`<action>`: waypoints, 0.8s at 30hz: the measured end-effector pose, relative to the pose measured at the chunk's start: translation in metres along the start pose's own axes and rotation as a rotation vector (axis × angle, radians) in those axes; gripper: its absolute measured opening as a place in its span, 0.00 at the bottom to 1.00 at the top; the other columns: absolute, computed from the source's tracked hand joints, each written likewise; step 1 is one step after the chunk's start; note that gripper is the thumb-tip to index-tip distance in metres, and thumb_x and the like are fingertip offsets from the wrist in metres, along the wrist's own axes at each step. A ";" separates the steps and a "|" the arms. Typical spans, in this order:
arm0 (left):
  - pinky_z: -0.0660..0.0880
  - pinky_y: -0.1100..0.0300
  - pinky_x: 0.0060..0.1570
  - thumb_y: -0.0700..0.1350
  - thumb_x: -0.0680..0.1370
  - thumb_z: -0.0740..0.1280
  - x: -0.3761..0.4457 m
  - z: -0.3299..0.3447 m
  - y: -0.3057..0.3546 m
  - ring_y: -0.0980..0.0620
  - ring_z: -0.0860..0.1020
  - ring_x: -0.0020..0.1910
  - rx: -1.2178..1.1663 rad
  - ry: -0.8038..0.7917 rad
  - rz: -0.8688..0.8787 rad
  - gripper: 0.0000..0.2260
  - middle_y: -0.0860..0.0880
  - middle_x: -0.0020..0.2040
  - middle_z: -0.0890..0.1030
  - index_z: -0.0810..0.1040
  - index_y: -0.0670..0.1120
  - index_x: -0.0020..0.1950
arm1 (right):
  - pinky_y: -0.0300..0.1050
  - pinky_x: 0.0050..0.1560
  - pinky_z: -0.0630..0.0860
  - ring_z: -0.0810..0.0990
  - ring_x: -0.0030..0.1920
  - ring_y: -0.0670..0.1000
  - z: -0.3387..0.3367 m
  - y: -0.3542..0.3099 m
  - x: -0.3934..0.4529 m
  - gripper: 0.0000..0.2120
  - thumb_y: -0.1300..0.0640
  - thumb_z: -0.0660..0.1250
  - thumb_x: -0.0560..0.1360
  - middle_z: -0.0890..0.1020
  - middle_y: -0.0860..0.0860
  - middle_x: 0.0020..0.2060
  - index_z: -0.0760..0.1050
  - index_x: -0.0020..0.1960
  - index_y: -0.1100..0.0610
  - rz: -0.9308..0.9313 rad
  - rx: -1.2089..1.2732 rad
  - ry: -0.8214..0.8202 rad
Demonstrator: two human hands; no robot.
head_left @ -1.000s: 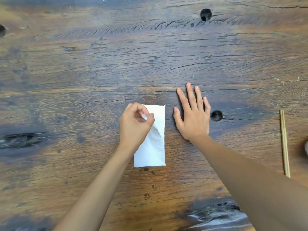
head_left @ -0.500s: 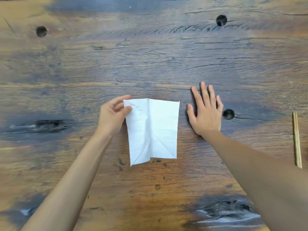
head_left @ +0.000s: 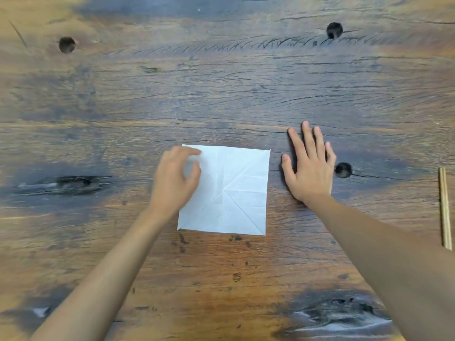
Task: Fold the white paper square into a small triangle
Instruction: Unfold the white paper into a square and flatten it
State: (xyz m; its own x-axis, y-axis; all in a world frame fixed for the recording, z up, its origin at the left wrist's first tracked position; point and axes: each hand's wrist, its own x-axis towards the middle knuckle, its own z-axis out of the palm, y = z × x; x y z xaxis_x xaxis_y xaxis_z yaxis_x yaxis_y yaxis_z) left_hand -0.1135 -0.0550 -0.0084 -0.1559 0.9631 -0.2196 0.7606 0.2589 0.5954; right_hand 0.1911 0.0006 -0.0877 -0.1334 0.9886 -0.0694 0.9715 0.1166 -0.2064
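The white paper square [head_left: 234, 190] lies flat and fully unfolded on the wooden table [head_left: 221, 89], marked by diagonal and straight creases that meet near its middle. My left hand [head_left: 176, 179] hovers over the paper's left edge, motion-blurred, fingers curled loosely and apart, covering the upper left part of the sheet; whether it touches the paper I cannot tell. My right hand [head_left: 310, 166] rests flat on the table just right of the paper, fingers spread, a small gap between thumb and paper edge.
A thin wooden stick [head_left: 445, 209] lies lengthwise near the right edge. Dark round knot holes sit in the tabletop, one [head_left: 343, 170] beside my right hand, others at the far right [head_left: 334, 30] and far left [head_left: 67, 44].
The paper went from a folded narrow strip to a half-open sheet to a flat square. My left hand pulled the flap leftward and let it go. My right hand stayed flat.
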 end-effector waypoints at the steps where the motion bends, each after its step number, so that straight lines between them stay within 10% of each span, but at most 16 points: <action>1: 0.69 0.53 0.69 0.39 0.80 0.69 -0.006 0.010 0.005 0.41 0.79 0.64 0.034 -0.058 0.088 0.13 0.44 0.63 0.83 0.82 0.42 0.64 | 0.55 0.80 0.49 0.52 0.84 0.53 0.000 0.000 0.000 0.29 0.40 0.52 0.84 0.55 0.47 0.85 0.54 0.83 0.42 -0.001 0.000 0.002; 9: 0.46 0.45 0.83 0.67 0.76 0.66 -0.028 0.070 0.006 0.47 0.45 0.85 0.331 -0.367 0.349 0.42 0.51 0.86 0.51 0.55 0.52 0.84 | 0.54 0.80 0.50 0.53 0.84 0.53 0.002 0.001 0.000 0.29 0.41 0.53 0.84 0.55 0.48 0.85 0.55 0.83 0.42 -0.009 -0.005 0.015; 24: 0.48 0.45 0.82 0.56 0.84 0.56 -0.025 0.068 0.009 0.47 0.47 0.85 0.346 -0.150 0.234 0.31 0.48 0.86 0.52 0.54 0.46 0.85 | 0.54 0.79 0.54 0.56 0.84 0.50 -0.017 -0.065 -0.021 0.24 0.48 0.54 0.85 0.60 0.51 0.83 0.67 0.79 0.53 -0.198 0.129 0.012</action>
State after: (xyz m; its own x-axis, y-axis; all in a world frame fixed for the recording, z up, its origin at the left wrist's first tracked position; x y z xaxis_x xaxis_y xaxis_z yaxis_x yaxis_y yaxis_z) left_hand -0.0595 -0.0817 -0.0504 0.1196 0.9647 -0.2344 0.9346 -0.0297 0.3545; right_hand 0.1343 -0.0257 -0.0559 -0.3155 0.9489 -0.0035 0.8935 0.2958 -0.3379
